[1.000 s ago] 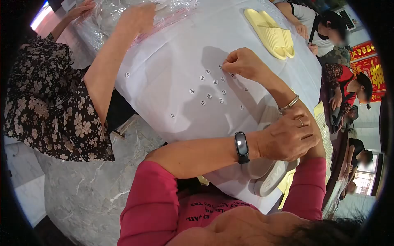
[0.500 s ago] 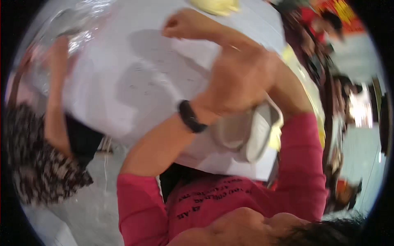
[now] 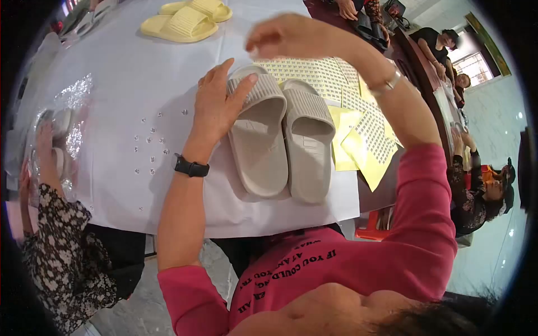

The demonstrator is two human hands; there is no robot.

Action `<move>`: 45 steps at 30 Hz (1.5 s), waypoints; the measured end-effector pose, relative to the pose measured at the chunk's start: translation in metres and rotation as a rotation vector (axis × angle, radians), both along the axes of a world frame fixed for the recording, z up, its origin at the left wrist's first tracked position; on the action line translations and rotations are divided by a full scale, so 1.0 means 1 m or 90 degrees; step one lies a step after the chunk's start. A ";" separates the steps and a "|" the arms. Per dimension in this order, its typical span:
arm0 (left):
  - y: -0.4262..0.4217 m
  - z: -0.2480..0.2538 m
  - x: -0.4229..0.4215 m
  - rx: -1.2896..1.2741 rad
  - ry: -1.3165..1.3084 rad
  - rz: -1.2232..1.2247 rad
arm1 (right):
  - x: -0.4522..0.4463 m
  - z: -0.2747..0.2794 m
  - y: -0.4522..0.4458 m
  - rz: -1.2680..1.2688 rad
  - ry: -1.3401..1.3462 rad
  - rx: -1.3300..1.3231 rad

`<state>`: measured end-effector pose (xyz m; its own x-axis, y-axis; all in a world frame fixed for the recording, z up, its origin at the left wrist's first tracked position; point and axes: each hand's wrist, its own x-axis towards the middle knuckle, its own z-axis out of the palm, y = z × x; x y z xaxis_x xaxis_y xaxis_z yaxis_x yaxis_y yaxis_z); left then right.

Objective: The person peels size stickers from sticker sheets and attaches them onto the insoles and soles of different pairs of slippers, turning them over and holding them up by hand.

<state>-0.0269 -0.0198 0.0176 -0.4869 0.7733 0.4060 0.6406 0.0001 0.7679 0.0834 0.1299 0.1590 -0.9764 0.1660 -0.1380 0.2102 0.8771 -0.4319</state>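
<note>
Two grey slide sandals lie side by side on the white-covered table, toes pointing away from me: a left slide [image 3: 260,145] and a right slide [image 3: 309,151]. My left hand [image 3: 217,103], below a black wristwatch, lies along the outer side of the left slide. Its thumb reaches over the ribbed strap and its fingers stretch apart from the thumb. Above the toes, in the air, is my right hand [image 3: 288,38]. Motion blurs its fingers, which look bent, and I cannot see anything in them. Yellow sheets of small printed labels [image 3: 367,143] spread beside the right slide.
Several small loose number labels [image 3: 151,140] dot the white table cover [image 3: 112,185]. A pair of yellow slides [image 3: 188,25] sits at the far side. On the left, a person's hand [image 3: 46,137] is beside clear plastic wrapping [image 3: 75,112]. Other people sit along the right.
My hands, close together over the slides before, are now apart: the left is beside the left slide, the right raised farther away. My view has shifted, showing the slides and label sheets more fully.
</note>
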 end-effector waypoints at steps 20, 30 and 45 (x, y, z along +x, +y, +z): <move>-0.016 0.028 0.000 -0.196 -0.066 -0.228 | 0.151 -0.074 -0.011 -0.135 0.099 -0.043; -0.046 0.022 0.083 -0.036 0.135 -0.026 | 0.272 -0.062 -0.015 -0.365 0.422 -0.146; -0.030 0.024 0.093 0.063 -0.496 -0.215 | 0.301 -0.093 -0.023 -0.309 0.537 -0.301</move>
